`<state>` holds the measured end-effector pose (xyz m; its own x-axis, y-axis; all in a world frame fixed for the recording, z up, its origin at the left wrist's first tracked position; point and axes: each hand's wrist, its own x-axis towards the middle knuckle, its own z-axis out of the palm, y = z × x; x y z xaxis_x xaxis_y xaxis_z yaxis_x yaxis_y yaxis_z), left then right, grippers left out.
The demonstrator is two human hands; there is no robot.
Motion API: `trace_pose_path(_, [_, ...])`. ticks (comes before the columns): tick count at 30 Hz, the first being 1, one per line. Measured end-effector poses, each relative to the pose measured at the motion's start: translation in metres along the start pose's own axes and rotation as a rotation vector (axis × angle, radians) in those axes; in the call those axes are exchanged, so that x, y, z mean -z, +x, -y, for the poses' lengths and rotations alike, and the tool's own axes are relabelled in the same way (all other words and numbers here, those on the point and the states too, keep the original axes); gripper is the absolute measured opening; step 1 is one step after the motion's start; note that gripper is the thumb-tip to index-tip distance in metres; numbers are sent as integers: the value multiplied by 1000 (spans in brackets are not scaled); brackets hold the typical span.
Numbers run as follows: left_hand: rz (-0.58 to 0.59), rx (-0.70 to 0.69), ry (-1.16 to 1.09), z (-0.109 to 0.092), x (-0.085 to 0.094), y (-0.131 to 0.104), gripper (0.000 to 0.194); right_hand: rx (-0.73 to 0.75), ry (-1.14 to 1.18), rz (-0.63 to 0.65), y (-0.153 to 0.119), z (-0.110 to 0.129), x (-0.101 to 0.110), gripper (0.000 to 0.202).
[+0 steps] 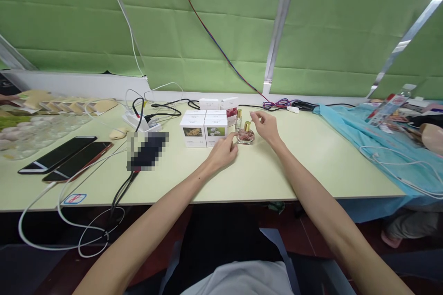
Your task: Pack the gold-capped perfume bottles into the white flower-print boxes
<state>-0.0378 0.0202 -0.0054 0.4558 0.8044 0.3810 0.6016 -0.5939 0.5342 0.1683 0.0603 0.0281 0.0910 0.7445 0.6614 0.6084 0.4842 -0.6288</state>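
Near the middle of the table stands a round glass bottle (245,136) with a gold cap and pinkish contents. My left hand (224,150) is at its left side, index finger stretched out to the bottle and the other fingers curled. A slim glass bottle (238,122) with a gold top stands just behind it. My right hand (265,125) is raised to the right of both bottles, thumb and fingertips close together; anything between them is too small to make out. White boxes with flower pictures (194,132) stand in a block left of the bottles.
Phones (78,162) and a power strip (154,125) with cables lie on the left, near trays of small items (38,131). Blue plastic sheeting (374,147) covers the right end, with a clear bottle (392,105) on it. Another person's foot (391,239) shows below right.
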Motion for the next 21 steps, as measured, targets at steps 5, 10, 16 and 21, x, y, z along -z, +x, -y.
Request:
trace_pose_path(5, [-31,11,5,1,-1,-1,30,85,-26,-12,26,15,-9,44])
trace_pose_path(10, [0,0,26,1,-2,0,22,161,-187,119,59,21,-31,26])
trace_pose_path(16, [31,-29,24,1,-1,1,17,220,-340,318,78,39,-58,35])
trace_pose_path(21, [41,-52,20,3,0,0,16,264,-276,426,90,53,-76,31])
